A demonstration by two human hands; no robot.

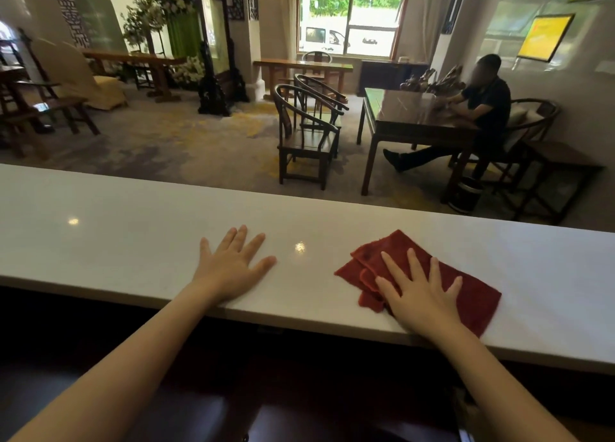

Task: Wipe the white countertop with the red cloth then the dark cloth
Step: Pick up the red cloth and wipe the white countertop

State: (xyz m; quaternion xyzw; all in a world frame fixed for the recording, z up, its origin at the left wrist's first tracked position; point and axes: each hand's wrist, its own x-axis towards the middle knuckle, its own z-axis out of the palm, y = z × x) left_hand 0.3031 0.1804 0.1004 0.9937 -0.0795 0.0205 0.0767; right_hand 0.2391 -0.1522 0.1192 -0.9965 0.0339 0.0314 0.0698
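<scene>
The red cloth (432, 275) lies folded and flat on the white countertop (133, 241), right of centre and close to the near edge. The right hand (421, 291) presses down on it, palm flat, fingers spread and straight, gripping nothing. The left hand (233, 268) rests well apart on the bare countertop, likewise flat with fingers splayed. Both bare forearms reach in over the near edge. Beyond the counter stand two dark wooden chairs (309, 125) and a table (409, 115), where a seated person (482, 108) in dark clothes sits below a window (349, 15).
</scene>
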